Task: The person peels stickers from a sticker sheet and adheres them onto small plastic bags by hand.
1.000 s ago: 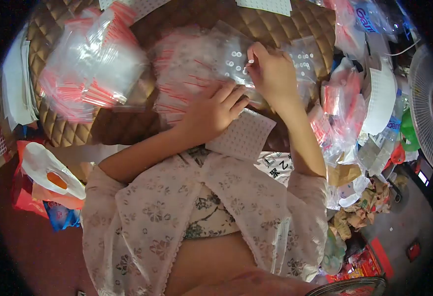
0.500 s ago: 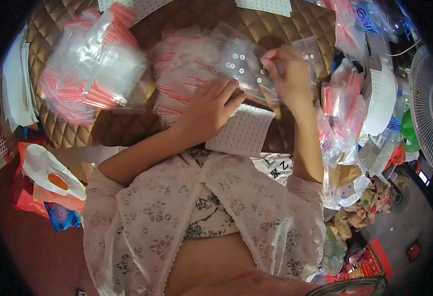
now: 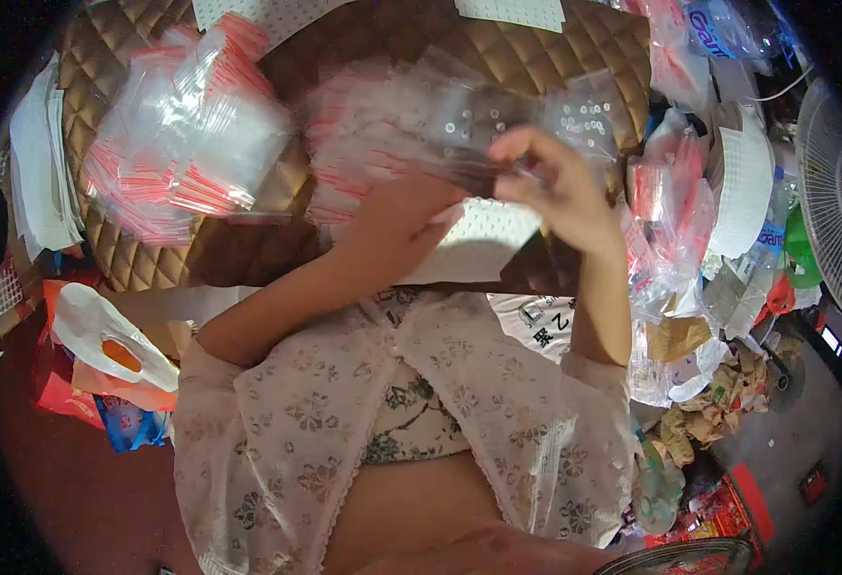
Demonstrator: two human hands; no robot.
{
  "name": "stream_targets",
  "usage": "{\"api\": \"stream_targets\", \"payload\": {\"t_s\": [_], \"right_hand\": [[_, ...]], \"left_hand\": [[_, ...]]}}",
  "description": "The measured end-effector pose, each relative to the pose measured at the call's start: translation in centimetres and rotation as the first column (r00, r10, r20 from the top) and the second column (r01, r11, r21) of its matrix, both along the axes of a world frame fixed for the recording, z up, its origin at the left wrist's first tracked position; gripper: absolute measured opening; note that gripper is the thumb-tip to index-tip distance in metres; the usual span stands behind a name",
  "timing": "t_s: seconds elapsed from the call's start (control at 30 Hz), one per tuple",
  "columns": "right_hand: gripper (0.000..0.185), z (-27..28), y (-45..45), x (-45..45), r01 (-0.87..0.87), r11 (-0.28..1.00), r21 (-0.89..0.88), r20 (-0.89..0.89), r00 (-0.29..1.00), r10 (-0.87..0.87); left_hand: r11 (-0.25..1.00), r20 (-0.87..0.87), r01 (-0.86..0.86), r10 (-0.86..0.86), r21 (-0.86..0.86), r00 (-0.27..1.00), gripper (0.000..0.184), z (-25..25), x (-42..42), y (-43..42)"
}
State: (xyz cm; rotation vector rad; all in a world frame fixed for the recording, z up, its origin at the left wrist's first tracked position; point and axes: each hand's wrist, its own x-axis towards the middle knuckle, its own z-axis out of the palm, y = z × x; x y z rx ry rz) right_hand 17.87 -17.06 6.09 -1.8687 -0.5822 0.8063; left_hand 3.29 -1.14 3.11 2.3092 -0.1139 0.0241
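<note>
Nearest first: pale floral blouse [image 3: 311,417] on the wearer, its front edges parted. Just beyond its right side, a white bag printed with black characters [image 3: 547,331] shows below the near edge of the brown quilted cover [image 3: 128,264].

At that edge lies a white sheet with rows of small marks [image 3: 483,244], one end partly covered by the left hand [image 3: 409,213]. Left fingers lie close together, angled toward the sheet's upper edge; motion blur, so cannot tell whether they pinch anything. Right hand [image 3: 566,192] is raised to the right of the sheet, index finger and thumb bent toward each other; also blurred, grip on any object cannot be told.

Just beyond the hands: clear plastic bag with small white discs [image 3: 473,134], flat on the cover, partly hidden by the right hand. Beside it on the right, a second disc-bearing clear bag [image 3: 584,120]. To its left, an overlapping spread of red-striped clear zip bags [image 3: 349,144]; farther left, well apart from the hands, a glossy heap of similar bags [image 3: 191,144].

Farthest: two more marked white sheets, upper left [image 3: 277,19] and upper right [image 3: 512,11].
</note>
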Motion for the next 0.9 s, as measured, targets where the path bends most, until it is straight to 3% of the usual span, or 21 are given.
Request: {"api": "stream_targets", "payload": {"t_s": [0.03, 0.07, 0.1, 0.17, 0.2, 0.27, 0.3, 0.37, 0.5, 0.6, 0.67, 0.7, 0.77, 0.8, 0.83, 0.87, 0.9], "right_hand": [[0.022, 1.3, 0.2, -0.8, -0.19, 0.981, 0.045, 0.106, 0.977, 0.184], [0.021, 1.9, 0.4, -1.6, -0.374, 0.925, 0.069, 0.217, 0.91, 0.352], [0.021, 2.0, 0.4, -2.2, -0.369, 0.927, 0.066, 0.216, 0.912, 0.348], [0.021, 2.2, 0.5, -2.9, -0.306, 0.952, 0.012, 0.245, 0.924, 0.294], [0.021, 2.3, 0.6, -3.2, -0.301, 0.954, 0.012, 0.247, 0.925, 0.289], [0.02, 2.4, 0.8, -3.5, -0.299, 0.953, -0.058, 0.428, 0.854, 0.294], [0.02, 2.5, 0.9, -3.6, -0.297, 0.953, -0.058, 0.43, 0.854, 0.292], [0.019, 2.5, 1.1, -3.8, -0.249, 0.965, -0.083, 0.402, 0.878, 0.261], [0.019, 2.7, 1.8, -4.2, -0.251, 0.966, -0.065, 0.387, 0.886, 0.256], [0.018, 2.0, 2.2, -4.8, -0.232, 0.97, -0.068, 0.446, 0.863, 0.237], [0.015, 0.9, 2.4, -5.5, -0.226, 0.972, -0.064, 0.77, 0.608, 0.192], [0.015, 1.1, 2.3, -5.5, -0.23, 0.971, -0.068, 0.772, 0.605, 0.197], [0.021, 1.7, 2.0, -5.5, -0.393, 0.919, 0.007, 0.601, 0.737, 0.311], [0.021, 1.8, 1.7, -4.8, -0.392, 0.92, 0.004, 0.6, 0.737, 0.311], [0.016, 1.8, 1.3, -3.4, -0.317, 0.947, 0.049, 0.384, 0.881, 0.275], [0.012, 1.5, 0.9, -1.9, -0.23, 0.97, 0.074, 0.14, 0.966, 0.218], [0.016, 0.2, 0.5, 0.4, -0.132, 0.991, 0.007, 0.061, 0.989, 0.131]], "left_hand": [[0.929, -0.135, -0.122, 0.08, -0.349, 0.988, 0.024, 0.2, -0.1, 0.0], [0.727, -0.287, -0.268, 0.102, -0.632, 0.953, 0.023, 0.3, -0.1, 0.0], [0.727, -0.287, -0.264, 0.096, -0.634, 0.953, 0.023, 0.6, 0.0, 0.2], [0.544, -0.498, -0.368, -0.107, -0.754, 0.861, 0.03, 1.3, 0.2, 0.9], [0.547, -0.496, -0.364, -0.111, -0.754, 0.861, 0.03, 1.6, 0.2, 1.1], [0.516, -0.409, -0.301, -0.107, -0.802, 0.906, 0.029, 2.1, 0.1, 1.5], [0.517, -0.407, -0.298, -0.109, -0.802, 0.907, 0.029, 2.0, 0.0, 1.4], [0.632, -0.281, -0.215, -0.004, -0.745, 0.96, 0.028, 1.8, -0.3, 1.3], [0.66, -0.364, -0.292, 0.03, -0.692, 0.931, 0.03, 1.7, -0.7, 1.7], [0.764, -0.261, -0.238, 0.094, -0.6, 0.961, 0.031, 0.6, -1.0, 2.0], [0.623, -0.342, -0.357, 0.15, -0.696, 0.928, 0.034, 0.4, -1.0, 2.1], [0.619, -0.339, -0.357, 0.153, -0.699, 0.928, 0.034, -0.1, -1.2, 2.1], [0.668, -0.368, -0.385, 0.175, -0.637, 0.913, 0.025, -1.4, -1.6, 2.2], [0.667, -0.369, -0.384, 0.172, -0.639, 0.913, 0.025, -1.4, -1.2, 2.1], [0.88, -0.051, -0.207, 0.206, -0.428, 0.977, 0.019, -1.3, -0.6, 1.8], [0.989, 0.263, -0.089, 0.118, -0.119, 0.957, 0.015, -1.2, -0.2, 1.5], [0.99, 0.259, -0.082, 0.11, -0.118, 0.959, 0.015, -1.1, -0.2, 1.0]]}}
